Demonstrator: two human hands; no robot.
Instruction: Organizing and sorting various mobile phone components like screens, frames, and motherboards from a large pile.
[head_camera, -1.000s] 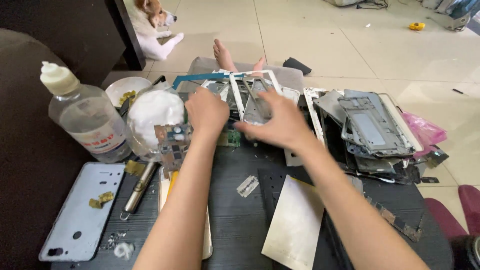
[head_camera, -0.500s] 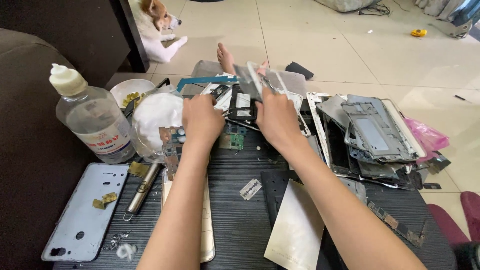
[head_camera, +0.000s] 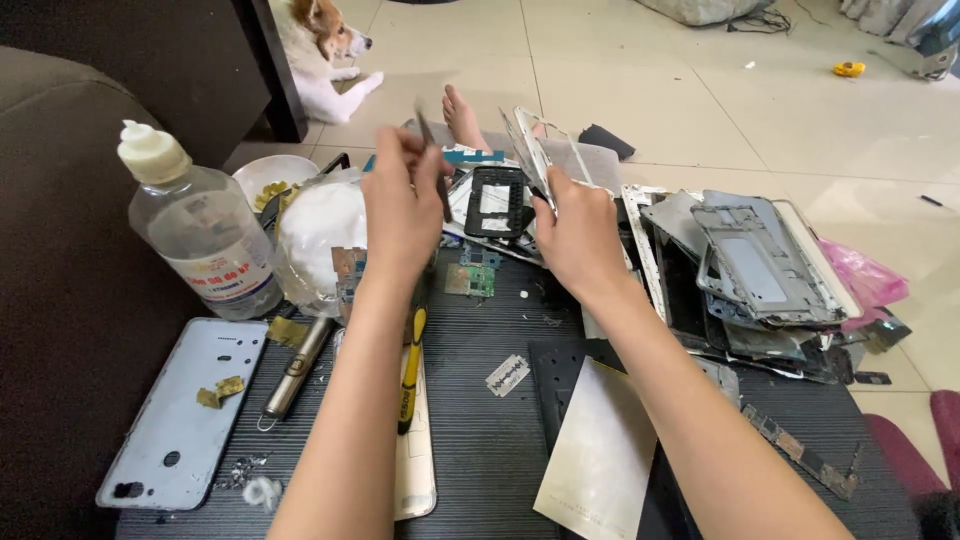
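Observation:
My left hand (head_camera: 402, 205) is raised over the dark ribbed table (head_camera: 480, 440) and grips a thin dark tool (head_camera: 432, 160) that points up and away. My right hand (head_camera: 577, 235) holds a white phone frame (head_camera: 530, 150) tilted on its edge, just right of the tool. Below the hands lie a black phone frame (head_camera: 497, 200) and a small green circuit board (head_camera: 470, 280).
A clear liquid bottle (head_camera: 200, 235) stands at the left beside a white bag (head_camera: 318, 235) and a bowl (head_camera: 268, 180). A grey phone back cover (head_camera: 180, 410), metal pen tool (head_camera: 295, 365), yellow-handled screwdriver (head_camera: 410, 370) and razor blade (head_camera: 508, 375) lie near. Stacked phone frames (head_camera: 750, 270) fill the right. A dog (head_camera: 320, 50) lies beyond.
Both hands have lifted off the pile. The right hand has raised the white frame onto its edge, and the left hand has brought the thin tool up beside it.

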